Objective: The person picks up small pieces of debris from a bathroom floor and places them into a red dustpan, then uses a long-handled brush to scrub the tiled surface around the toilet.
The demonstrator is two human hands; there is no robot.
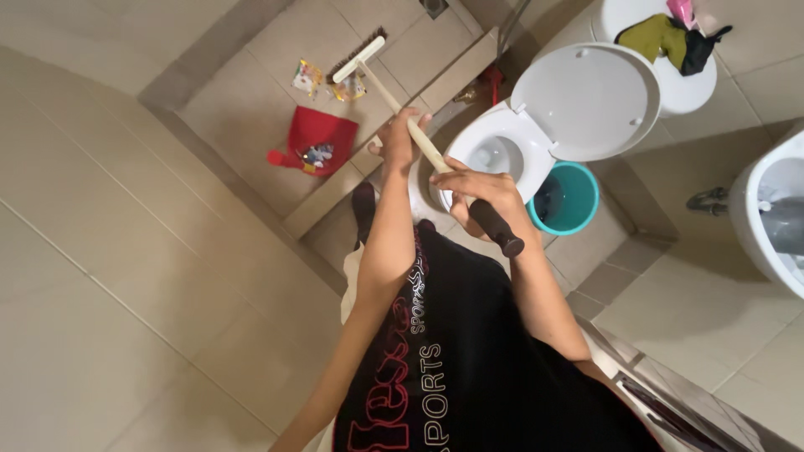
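Wooden and pale, the long broom handle runs from a dark grip near the person out to a brush head on the far tiled floor. The left hand is wrapped around mid-shaft; the right hand is clenched around it just above the grip. Sweeping looks under way: the bristles sit beside scattered wrappers, with a red dustpan just nearer. A short, low pull toward that pan seems called for.

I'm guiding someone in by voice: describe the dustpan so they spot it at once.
Start at the white toilet, then look across the raised tiled ledge. The red dustpan lies there below the broom head, the only solid red thing, with wrappers scattered nearby.
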